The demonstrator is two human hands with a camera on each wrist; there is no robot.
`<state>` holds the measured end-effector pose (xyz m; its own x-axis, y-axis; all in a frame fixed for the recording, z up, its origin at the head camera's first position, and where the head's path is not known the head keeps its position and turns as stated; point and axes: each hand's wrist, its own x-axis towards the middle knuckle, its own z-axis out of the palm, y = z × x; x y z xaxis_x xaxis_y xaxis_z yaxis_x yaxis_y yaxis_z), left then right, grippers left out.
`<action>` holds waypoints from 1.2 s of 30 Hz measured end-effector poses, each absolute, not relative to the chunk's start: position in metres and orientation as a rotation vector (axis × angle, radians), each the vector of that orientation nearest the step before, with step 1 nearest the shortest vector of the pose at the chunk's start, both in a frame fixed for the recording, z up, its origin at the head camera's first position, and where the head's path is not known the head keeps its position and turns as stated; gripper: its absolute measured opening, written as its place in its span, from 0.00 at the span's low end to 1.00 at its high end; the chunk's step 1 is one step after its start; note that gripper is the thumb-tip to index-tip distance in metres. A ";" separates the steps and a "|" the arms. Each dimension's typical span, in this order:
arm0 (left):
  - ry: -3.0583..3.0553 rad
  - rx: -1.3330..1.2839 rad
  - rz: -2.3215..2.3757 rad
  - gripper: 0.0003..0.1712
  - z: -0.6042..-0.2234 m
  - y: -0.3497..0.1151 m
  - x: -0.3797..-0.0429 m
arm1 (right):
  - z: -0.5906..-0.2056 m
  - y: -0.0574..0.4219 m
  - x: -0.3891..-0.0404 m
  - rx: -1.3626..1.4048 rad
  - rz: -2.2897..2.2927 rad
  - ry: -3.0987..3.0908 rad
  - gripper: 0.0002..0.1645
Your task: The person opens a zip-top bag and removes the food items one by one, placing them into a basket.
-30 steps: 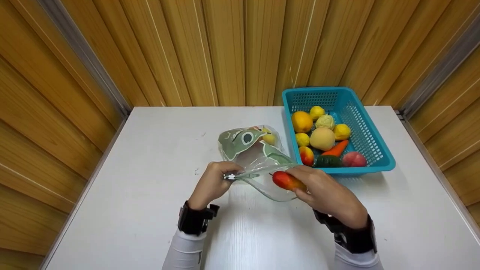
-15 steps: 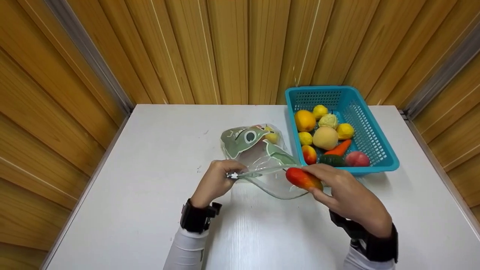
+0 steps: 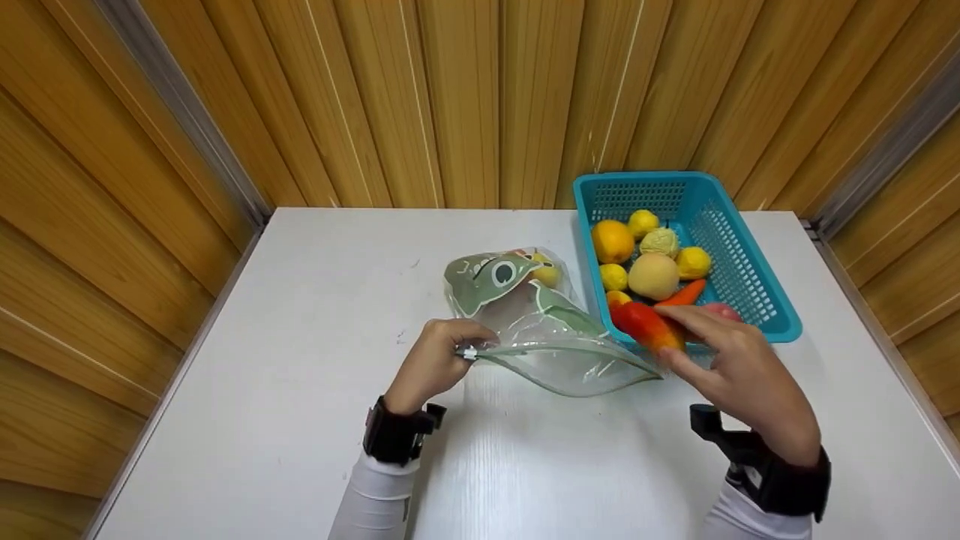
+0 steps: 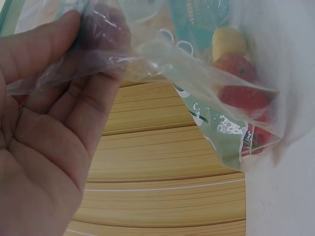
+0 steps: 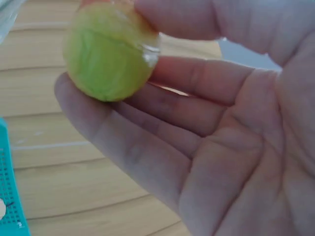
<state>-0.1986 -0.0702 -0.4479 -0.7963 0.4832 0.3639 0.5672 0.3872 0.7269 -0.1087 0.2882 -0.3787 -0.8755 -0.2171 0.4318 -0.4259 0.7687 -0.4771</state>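
My left hand (image 3: pixel 436 362) pinches one end of the mouth of a clear zip bag (image 3: pixel 525 330) printed with a green cartoon face. A white zip slider (image 3: pixel 469 352) shows at its fingers. Within the bag lie a yellow fruit (image 4: pixel 229 43) and several red ones (image 4: pixel 236 69). Between thumb and fingers, my right hand (image 3: pixel 750 375) holds a red and yellow mango (image 3: pixel 649 326) over the basket's near left corner. Its green-yellow end (image 5: pixel 110 54) faces the right wrist camera. The bag's mouth gapes slightly, its right corner just left of the right hand.
A teal basket (image 3: pixel 757 262) stands at the back right of the white table (image 3: pixel 337 300). It contains an orange (image 3: pixel 613 241), several lemons (image 3: pixel 693 262), a large pale yellow fruit (image 3: pixel 653 275) and a carrot (image 3: pixel 684 292). Wood-patterned panels (image 3: pixel 465 105) rise behind the table.
My right hand has carried the mango rightward and away from the bag's mouth, letting go of the bag's edge. The left hand keeps its hold on the bag.
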 end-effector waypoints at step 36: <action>-2.536 -0.968 -1.392 0.17 -0.449 -0.071 -0.201 | -0.314 0.365 -0.247 0.118 0.637 -2.946 0.32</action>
<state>-0.2008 -0.0707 -0.4489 -0.7949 0.4853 0.3643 0.5679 0.3834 0.7284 -0.2467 0.3649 -0.3144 -0.9892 -0.0495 0.1382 -0.1021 0.9082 -0.4059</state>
